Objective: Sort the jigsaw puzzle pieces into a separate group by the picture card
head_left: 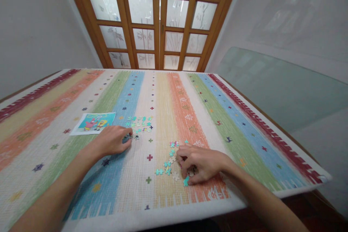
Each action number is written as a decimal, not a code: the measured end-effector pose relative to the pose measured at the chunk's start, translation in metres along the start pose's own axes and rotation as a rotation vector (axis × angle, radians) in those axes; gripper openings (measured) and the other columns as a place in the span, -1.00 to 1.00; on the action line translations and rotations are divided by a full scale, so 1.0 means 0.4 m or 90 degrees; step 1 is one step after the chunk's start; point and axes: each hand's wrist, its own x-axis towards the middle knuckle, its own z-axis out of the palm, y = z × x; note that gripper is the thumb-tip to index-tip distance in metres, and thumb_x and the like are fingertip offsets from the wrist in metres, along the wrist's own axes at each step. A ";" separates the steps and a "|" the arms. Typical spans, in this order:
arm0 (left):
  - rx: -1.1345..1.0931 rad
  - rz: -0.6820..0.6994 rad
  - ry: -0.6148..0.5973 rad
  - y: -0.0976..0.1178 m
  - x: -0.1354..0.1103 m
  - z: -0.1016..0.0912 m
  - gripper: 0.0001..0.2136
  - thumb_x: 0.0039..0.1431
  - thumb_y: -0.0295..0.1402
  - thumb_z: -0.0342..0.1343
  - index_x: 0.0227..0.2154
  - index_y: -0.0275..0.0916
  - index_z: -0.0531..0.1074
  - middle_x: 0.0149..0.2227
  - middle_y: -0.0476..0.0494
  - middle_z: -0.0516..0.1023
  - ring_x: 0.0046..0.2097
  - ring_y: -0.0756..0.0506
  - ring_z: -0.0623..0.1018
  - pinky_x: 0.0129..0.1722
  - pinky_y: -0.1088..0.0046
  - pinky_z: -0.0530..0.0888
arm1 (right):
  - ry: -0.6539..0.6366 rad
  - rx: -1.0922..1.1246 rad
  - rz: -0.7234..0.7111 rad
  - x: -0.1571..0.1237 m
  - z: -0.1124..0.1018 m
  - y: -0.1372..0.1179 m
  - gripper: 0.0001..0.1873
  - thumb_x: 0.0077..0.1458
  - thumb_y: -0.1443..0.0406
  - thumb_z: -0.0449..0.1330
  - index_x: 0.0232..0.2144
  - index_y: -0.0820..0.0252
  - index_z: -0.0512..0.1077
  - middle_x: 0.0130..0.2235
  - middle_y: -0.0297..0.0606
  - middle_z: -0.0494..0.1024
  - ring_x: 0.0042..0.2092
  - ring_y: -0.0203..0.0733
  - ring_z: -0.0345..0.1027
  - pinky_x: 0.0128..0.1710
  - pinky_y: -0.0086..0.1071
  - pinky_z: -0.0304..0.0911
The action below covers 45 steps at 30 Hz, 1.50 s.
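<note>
My left hand is closed, its fingertips pinched at a jigsaw piece on the blue stripe, partly hidden. Just beyond it lie rows of teal and pale jigsaw pieces. Left of that hand rests a picture card with two cartoon figures on teal. My right hand curls low over a loose scatter of jigsaw pieces, some teal, some plain pale side up. A teal jigsaw piece shows at its thumb and fingertips; other pieces under the palm are partly hidden.
A striped, patterned cloth covers the table, whose near edge runs below my hands. Wood-framed glass doors stand beyond the far edge. A pale green glass panel leans by the right wall.
</note>
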 end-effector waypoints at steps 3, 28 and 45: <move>-0.008 -0.002 0.011 -0.002 -0.001 -0.003 -0.72 0.15 -0.27 0.00 -0.20 -0.17 0.57 -0.44 -0.17 0.60 -0.34 -0.24 0.59 -0.34 0.34 0.37 | -0.008 -0.005 0.009 -0.002 0.000 0.002 -0.81 -0.05 0.34 0.49 -0.35 0.15 0.59 -0.29 -0.36 0.41 -0.20 -0.24 0.30 -0.11 -0.33 0.15; -0.085 0.299 0.350 0.158 -0.007 0.060 -0.61 0.43 -0.36 -0.13 -0.55 -0.21 0.38 -0.58 -0.07 0.40 -0.48 -0.05 0.36 -0.27 0.30 0.40 | 0.059 0.142 0.068 0.020 0.000 -0.025 -0.93 0.14 0.37 0.35 -0.30 0.24 0.52 -0.40 -0.35 0.50 -0.37 -0.34 0.32 -0.33 -0.48 0.23; -0.149 0.473 0.418 0.275 -0.040 0.098 -0.87 0.44 -0.43 -0.05 -0.21 -0.23 0.39 -0.52 0.04 0.44 -0.51 -0.01 0.38 -0.41 0.37 0.32 | 0.228 0.329 0.249 0.061 0.049 -0.038 -0.90 0.03 0.32 0.35 -0.41 0.23 0.50 -0.55 -0.44 0.38 -0.51 -0.38 0.21 -0.51 -0.51 0.06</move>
